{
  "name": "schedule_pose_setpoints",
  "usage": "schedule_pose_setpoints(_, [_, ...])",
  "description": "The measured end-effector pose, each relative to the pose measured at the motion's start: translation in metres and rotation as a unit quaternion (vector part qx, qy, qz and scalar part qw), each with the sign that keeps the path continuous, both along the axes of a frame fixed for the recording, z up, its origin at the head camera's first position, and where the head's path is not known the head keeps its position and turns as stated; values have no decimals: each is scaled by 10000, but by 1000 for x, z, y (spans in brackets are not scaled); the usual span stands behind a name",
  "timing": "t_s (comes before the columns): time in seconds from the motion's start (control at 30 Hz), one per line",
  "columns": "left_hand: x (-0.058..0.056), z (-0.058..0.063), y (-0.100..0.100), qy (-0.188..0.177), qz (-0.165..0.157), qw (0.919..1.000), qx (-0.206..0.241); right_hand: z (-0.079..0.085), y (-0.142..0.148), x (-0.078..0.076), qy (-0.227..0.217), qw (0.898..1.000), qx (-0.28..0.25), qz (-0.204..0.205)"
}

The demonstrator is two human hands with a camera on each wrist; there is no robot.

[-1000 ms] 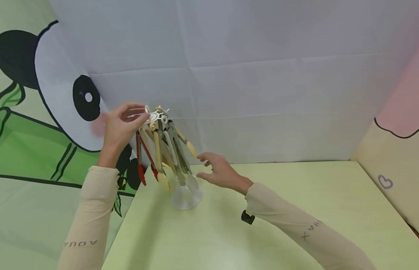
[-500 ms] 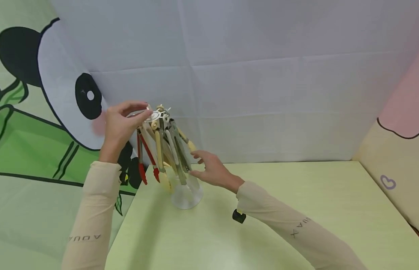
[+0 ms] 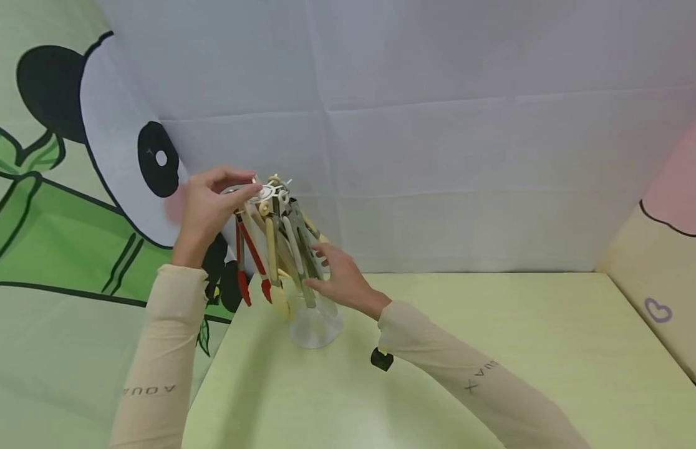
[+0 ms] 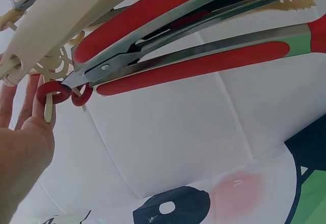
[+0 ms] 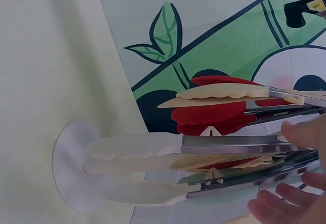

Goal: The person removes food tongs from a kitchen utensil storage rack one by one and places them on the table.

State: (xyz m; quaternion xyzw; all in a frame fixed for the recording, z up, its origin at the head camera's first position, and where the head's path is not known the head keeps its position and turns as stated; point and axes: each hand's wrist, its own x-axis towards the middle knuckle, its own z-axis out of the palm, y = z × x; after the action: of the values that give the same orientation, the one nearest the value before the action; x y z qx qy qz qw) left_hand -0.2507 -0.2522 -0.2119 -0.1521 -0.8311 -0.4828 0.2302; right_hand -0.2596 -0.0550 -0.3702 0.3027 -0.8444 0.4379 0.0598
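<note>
A white rotating utensil stand [image 3: 316,333] bears several hanging kitchen tools on its hooked top. My left hand [image 3: 204,209] pinches the stand's top at a hook, thumb toward me and fingers behind. Just below it hang red-handled tongs [image 4: 193,63], their finger loops on a hook beside my fingers. At the stand's right side, my right hand [image 3: 345,280] reaches round white-tipped tongs [image 5: 224,143]. Its thumb lies along one metal arm, and its fingers are spread beyond the other arm. Cream tools [image 5: 224,91] and red tips hang behind.
The stand is on a pale yellow-green table [image 3: 466,349], toward its back left corner. Behind hangs a white cloth [image 3: 438,156]; a panda-print cloth [image 3: 90,231] is close at the left. A small black camera [image 3: 381,359] sits below my right wrist.
My right hand has moved left, from beside the stand to around the white-tipped tongs. My left hand stays at the stand's top. The head view has shifted slightly.
</note>
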Motion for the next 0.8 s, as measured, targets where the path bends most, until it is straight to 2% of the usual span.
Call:
schedule_pose_setpoints(0.27, [5,-2,-2,-19,97,10000,12,-5,-13,1,-355,9984,-430,-30])
schedule_pose_setpoints(0.47, [13,-1,-5,-91,243,9996,55,-13,-21,3,-533,9971,-530,-71])
schedule_pose_setpoints(0.8, [19,2,-5,-233,461,9986,97,-23,-27,4,-314,9970,-663,-259])
